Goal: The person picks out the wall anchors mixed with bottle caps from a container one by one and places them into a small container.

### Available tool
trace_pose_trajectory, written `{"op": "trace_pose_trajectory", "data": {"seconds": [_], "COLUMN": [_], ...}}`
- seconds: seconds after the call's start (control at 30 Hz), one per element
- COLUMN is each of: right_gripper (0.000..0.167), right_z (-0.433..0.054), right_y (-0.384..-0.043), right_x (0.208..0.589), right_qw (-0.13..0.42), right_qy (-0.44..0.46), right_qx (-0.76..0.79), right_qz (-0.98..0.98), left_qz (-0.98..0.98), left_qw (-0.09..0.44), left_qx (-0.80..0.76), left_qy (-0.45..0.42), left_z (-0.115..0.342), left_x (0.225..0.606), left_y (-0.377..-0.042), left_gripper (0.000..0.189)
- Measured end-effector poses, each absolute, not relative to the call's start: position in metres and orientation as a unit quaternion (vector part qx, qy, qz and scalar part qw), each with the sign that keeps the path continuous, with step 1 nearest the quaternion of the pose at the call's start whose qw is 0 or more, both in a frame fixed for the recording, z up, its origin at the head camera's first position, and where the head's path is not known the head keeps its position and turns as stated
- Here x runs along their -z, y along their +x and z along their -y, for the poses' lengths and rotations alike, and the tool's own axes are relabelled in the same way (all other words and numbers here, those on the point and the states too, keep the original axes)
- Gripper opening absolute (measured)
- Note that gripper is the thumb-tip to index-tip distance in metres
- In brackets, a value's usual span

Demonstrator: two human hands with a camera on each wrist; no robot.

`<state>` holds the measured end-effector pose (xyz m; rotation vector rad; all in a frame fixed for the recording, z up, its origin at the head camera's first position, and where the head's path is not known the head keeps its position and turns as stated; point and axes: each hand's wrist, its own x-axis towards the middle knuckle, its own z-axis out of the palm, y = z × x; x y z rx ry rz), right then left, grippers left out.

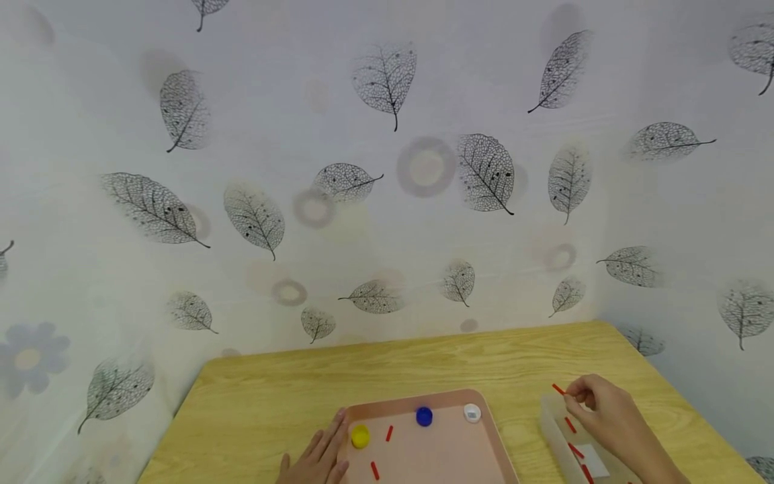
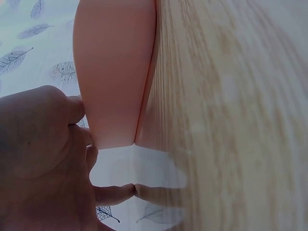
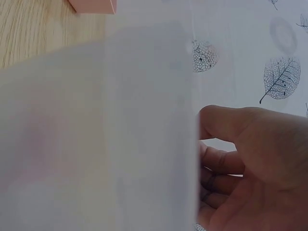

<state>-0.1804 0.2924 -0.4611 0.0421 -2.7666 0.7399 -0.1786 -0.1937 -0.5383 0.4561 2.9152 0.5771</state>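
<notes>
Along the left edge of a pink tray [image 1: 447, 450] on the wooden surface [image 1: 254, 396], the left hand [image 1: 317, 454] rests with fingers nearly straight, touching the rim but gripping nothing. Inside the tray lie a yellow cap [image 1: 360, 437], two red sticks [image 1: 390, 433], a blue cap [image 1: 424, 417] and a white cap [image 1: 472, 413]. Farther right, over a translucent box [image 1: 549, 423] containing more red sticks, the right hand [image 1: 613, 413] pinches one red stick [image 1: 557, 388] between thumb and fingers.

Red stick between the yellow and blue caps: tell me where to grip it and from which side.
Probably best pinched from above, across its middle: the red stick is thin, lies flat pointing roughly toward the far wall of the pink tray, and has bare floor along both long sides.
</notes>
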Motion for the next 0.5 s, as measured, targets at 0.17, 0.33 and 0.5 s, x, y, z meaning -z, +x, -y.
{"op": "trace_pose_trajectory", "data": {"seconds": [0.17,0.33,0.5], "right_gripper": [0.004,0.006,0.009], "right_z": [-0.2958,-0.2972,-0.2979], "right_y": [-0.1793,-0.1786,-0.1780], "right_x": [0.4612,0.4622,0.4637], "right_qw": [0.142,0.159,0.167], "right_qy": [0.016,0.022,0.029], "right_qx": [-0.252,-0.249,-0.248], "right_qz": [0.957,0.955,0.954], "left_qz": [-0.967,-0.967,-0.966], "left_qw": [0.071,0.071,0.069], "left_qx": [-0.189,-0.188,-0.193], "left_qy": [0.153,0.155,0.156], "left_z": [0.1940,0.1941,0.1943], "left_x": [0.5373,0.5355,0.5341], "left_y": [-0.1785,-0.1779,-0.1767], "left_gripper": [0.066,0.066,0.066]}}
